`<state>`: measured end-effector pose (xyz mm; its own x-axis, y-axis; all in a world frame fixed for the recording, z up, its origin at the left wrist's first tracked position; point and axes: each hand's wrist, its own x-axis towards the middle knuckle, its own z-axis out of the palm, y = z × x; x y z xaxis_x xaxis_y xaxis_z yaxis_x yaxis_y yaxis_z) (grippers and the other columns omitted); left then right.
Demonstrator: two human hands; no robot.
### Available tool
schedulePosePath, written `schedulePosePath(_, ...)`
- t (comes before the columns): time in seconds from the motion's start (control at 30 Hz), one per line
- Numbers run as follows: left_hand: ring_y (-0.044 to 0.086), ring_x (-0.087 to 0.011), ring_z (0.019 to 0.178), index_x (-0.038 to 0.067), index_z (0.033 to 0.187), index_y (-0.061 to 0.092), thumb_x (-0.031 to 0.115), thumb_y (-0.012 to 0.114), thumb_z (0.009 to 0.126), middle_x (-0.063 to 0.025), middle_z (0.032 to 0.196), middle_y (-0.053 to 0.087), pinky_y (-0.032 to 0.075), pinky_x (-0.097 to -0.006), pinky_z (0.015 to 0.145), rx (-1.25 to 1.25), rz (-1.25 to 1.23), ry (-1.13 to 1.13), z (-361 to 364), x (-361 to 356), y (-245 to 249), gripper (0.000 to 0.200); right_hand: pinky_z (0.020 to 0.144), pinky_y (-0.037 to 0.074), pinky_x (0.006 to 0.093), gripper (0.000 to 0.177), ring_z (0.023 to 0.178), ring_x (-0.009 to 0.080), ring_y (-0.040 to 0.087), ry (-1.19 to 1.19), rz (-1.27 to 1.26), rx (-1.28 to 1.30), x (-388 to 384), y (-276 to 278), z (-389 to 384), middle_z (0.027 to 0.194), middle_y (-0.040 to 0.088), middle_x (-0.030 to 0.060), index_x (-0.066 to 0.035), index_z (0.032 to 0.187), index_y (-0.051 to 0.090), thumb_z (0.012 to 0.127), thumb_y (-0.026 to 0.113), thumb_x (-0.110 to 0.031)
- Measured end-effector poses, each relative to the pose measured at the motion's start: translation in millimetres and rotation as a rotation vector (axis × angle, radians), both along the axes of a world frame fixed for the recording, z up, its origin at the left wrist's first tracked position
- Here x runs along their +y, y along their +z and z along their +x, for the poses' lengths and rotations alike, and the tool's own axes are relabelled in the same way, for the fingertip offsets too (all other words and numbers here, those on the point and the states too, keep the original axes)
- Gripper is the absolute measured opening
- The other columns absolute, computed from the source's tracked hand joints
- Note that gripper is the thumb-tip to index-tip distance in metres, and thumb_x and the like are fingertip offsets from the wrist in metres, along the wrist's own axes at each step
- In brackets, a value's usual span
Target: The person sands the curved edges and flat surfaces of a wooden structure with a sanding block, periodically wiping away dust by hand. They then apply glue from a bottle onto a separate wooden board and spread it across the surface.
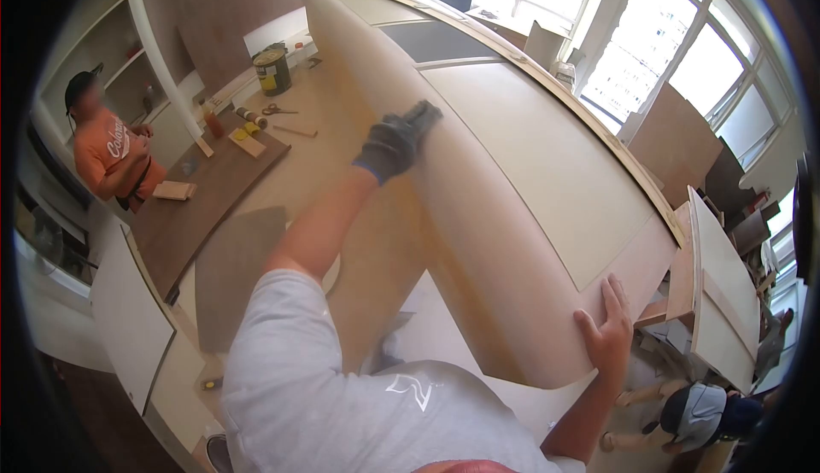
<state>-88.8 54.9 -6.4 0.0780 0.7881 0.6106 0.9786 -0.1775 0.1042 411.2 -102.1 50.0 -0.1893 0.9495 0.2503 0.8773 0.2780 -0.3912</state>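
My left hand [395,143], in a dark grey work glove, reaches forward onto the rounded edge of a long, pale curved panel [487,191]. Its fingers are closed around or pressed on a small greyish thing against that surface; what it is I cannot make out. Bare and with fingers spread, my right hand [608,326] rests flat on the panel's near right corner. A cream flat inset [547,148] and a dark grey inset [446,42] are set into the panel's top.
A brown board [184,217] to the left carries wood blocks [175,190]. Beyond it are scissors [278,110] and a paint can [272,72]. A person in an orange shirt [111,153] stands left; another person [700,413] is low at right, near a wooden frame [717,294].
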Motion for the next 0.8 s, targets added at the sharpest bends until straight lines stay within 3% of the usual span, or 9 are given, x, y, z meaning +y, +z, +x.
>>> schedulePosePath(0.1, 0.071, -0.0367, 0.094, 0.012, 0.146, 0.057, 0.015, 0.058, 0.095, -0.0132, 0.154, 0.056, 0.058, -0.0448, 0.084, 0.214, 0.245, -0.112, -6.7, 21.3, -27.7, 0.051, 0.122, 0.037, 0.0483, 0.076, 0.147, 0.0432, 0.045, -0.010, 0.017, 0.020, 2.7, -3.5, 1.4, 0.157, 0.051, 0.0256, 0.005, 0.143, 0.059, 0.077, 0.082, -0.026)
schedulePosePath(0.13, 0.071, -0.0364, 0.094, 0.009, 0.147, 0.056, 0.014, 0.057, 0.095, -0.0164, 0.155, 0.055, 0.057, -0.0441, 0.085, 0.229, 0.023, -0.125, 15.2, -10.9, 3.3, 0.052, 0.122, 0.036, 0.0486, 0.077, 0.147, 0.0435, 0.045, -0.009, 0.015, 0.032, 1.5, -2.7, 0.4, 0.156, 0.051, 0.0260, 0.005, 0.142, 0.059, 0.076, 0.082, -0.026)
schedulePosePath(0.23, 0.071, -0.0367, 0.093, 0.013, 0.148, 0.056, 0.013, 0.057, 0.095, -0.0108, 0.155, 0.056, 0.057, -0.0465, 0.088, 0.250, 0.140, -0.195, -36.7, 28.6, -14.2, 0.054, 0.122, 0.036, 0.0498, 0.078, 0.147, 0.0444, 0.046, -0.022, -0.023, 0.061, 1.5, 0.3, -1.9, 0.155, 0.052, 0.0269, 0.007, 0.141, 0.060, 0.072, 0.081, -0.023)
schedulePosePath(0.27, 0.071, -0.0373, 0.100, 0.019, 0.151, 0.055, 0.011, 0.055, 0.094, -0.0056, 0.158, 0.054, 0.056, -0.0469, 0.093, 0.050, -0.219, 0.037, -36.7, 22.3, 27.5, 0.057, 0.122, 0.036, 0.0499, 0.078, 0.147, 0.0444, 0.046, -0.028, -0.026, 0.068, 2.8, 0.1, -2.7, 0.156, 0.052, 0.0268, 0.007, 0.141, 0.060, 0.072, 0.081, -0.023)
schedulePosePath(0.33, 0.068, -0.0393, 0.111, 0.024, 0.152, 0.054, 0.009, 0.052, 0.094, -0.0028, 0.162, 0.050, 0.055, -0.0465, 0.100, -0.023, -0.039, 0.094, -95.5, 73.1, -4.3, 0.060, 0.123, 0.035, 0.0501, 0.079, 0.147, 0.0443, 0.045, -0.039, -0.029, 0.077, 2.9, 0.7, -4.4, 0.156, 0.052, 0.0267, 0.007, 0.141, 0.060, 0.071, 0.080, -0.024)
schedulePosePath(0.4, 0.065, -0.0402, 0.119, 0.025, 0.153, 0.053, 0.008, 0.050, 0.094, -0.0048, 0.163, 0.048, 0.052, -0.0454, 0.105, -0.045, -0.101, 0.174, -122.9, 100.1, 5.6, 0.061, 0.123, 0.034, 0.0503, 0.080, 0.147, 0.0444, 0.045, -0.046, -0.031, 0.077, 1.0, 2.9, -4.9, 0.156, 0.052, 0.0267, 0.007, 0.141, 0.060, 0.071, 0.080, -0.025)
schedulePosePath(0.63, 0.062, -0.0418, 0.129, 0.025, 0.153, 0.052, 0.010, 0.048, 0.096, -0.0080, 0.163, 0.048, 0.049, -0.0449, 0.111, -0.039, -0.207, 0.274, -137.6, 128.3, 26.2, 0.060, 0.123, 0.034, 0.0514, 0.091, 0.147, 0.0455, 0.045, -0.057, -0.036, 0.062, 1.4, 2.4, 2.6, 0.155, 0.052, 0.0271, 0.008, 0.143, 0.058, 0.078, 0.083, -0.050)
schedulePosePath(0.73, 0.064, -0.0431, 0.125, 0.026, 0.154, 0.051, 0.010, 0.047, 0.097, -0.0080, 0.161, 0.050, 0.051, -0.0461, 0.109, 0.081, -0.045, 0.139, -150.7, 120.3, 13.1, 0.060, 0.122, 0.034, 0.0519, 0.093, 0.147, 0.0455, 0.046, -0.067, -0.035, 0.070, 3.7, 2.5, -2.8, 0.155, 0.053, 0.0274, 0.008, 0.143, 0.058, 0.079, 0.082, -0.056)
schedulePosePath(0.8, 0.063, -0.0422, 0.127, 0.026, 0.155, 0.050, 0.008, 0.047, 0.097, -0.0070, 0.162, 0.049, 0.049, -0.0454, 0.112, 0.007, -0.276, 0.199, -138.9, 118.8, 46.9, 0.061, 0.122, 0.034, 0.0523, 0.093, 0.147, 0.0454, 0.046, -0.065, -0.059, 0.086, 0.9, 5.7, -3.8, 0.154, 0.053, 0.0278, 0.008, 0.143, 0.058, 0.080, 0.081, -0.058)
